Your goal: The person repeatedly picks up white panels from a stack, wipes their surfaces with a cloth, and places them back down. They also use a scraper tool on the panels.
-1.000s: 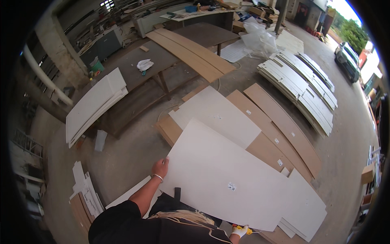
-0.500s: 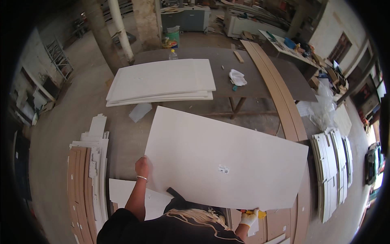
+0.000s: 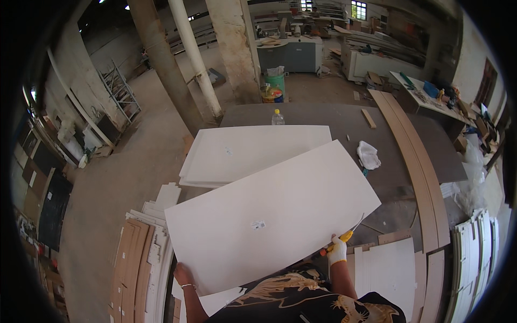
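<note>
A large white panel (image 3: 291,199) with a small printed label is held out in front of me, slanting up to the right. My bare left hand (image 3: 184,273), with a bracelet at the wrist, grips its lower left edge. My right hand (image 3: 337,252), in a white glove, is closed at the near right edge. That hand also holds a yellow tool (image 3: 346,236) with a thin metal shaft and a red end; its exact kind is unclear. Behind the held panel, more white panels (image 3: 242,151) lie stacked on the dark table (image 3: 398,167), partly covered from view.
Brown and white boards (image 3: 132,264) stand stacked at left, more white boards (image 3: 474,258) at right. Long brown strips (image 3: 414,161) cross the table's right side. A white cloth (image 3: 368,155) and a bottle (image 3: 277,117) rest on it. White panels (image 3: 385,274) lie near my right arm.
The held panel has swung round: its right end is now raised and farther away, its left end lower and nearer. It now overlaps the stack. My view has tilted up and left.
</note>
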`<state>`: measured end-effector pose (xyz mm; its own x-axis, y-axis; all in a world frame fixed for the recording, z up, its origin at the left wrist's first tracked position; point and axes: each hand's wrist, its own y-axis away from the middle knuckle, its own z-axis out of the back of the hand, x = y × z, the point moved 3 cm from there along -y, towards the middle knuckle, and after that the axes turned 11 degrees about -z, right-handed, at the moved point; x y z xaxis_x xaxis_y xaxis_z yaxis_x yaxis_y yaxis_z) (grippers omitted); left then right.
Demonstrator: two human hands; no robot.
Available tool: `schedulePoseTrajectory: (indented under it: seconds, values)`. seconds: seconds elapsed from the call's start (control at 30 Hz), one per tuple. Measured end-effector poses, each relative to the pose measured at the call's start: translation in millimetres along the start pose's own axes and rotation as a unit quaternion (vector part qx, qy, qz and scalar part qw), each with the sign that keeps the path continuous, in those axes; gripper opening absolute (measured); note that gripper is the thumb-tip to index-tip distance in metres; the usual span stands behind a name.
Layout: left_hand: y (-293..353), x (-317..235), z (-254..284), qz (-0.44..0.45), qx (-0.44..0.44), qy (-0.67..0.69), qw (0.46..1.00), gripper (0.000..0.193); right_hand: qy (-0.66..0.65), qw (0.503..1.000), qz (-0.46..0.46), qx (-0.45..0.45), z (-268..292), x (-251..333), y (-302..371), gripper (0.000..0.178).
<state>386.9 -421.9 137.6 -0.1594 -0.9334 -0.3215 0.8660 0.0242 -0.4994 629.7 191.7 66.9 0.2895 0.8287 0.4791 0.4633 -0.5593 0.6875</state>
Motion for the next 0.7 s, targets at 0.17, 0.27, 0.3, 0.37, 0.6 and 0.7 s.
schedulePoseTrajectory:
  seconds: [0.17, 0.27, 0.3, 0.37, 0.6, 0.7]
  values:
    - [-64, -5, -13, 0.180, 0.016, 0.122, 0.976, 0.054, 0.025, 0.997, -0.067, 0.039, -83, -2, -51, 0.020]
    - [-99, 1, -32, 0.236, 0.064, 0.116, 0.962, 0.056, 0.093, 0.993, -0.069, -0.034, -114, -5, -65, 0.022]
    - [-115, 3, -42, 0.214, 0.074, 0.091, 0.970, 0.056, 0.089, 0.993, -0.072, -0.010, -126, -7, -66, 0.022]
    - [-155, 10, -63, 0.123, 0.095, 0.013, 0.988, 0.057, 0.051, 0.994, -0.093, -0.028, -148, -16, -65, 0.023]
    - [-341, 24, -216, -0.063, 0.246, -0.073, 0.965, 0.038, 0.063, 0.993, 0.001, -0.096, -236, -64, -79, 0.023]
    - [-433, 16, -278, -0.081, 0.249, -0.021, 0.965, 0.043, 0.080, 0.986, 0.028, -0.142, -259, -88, -109, 0.018]
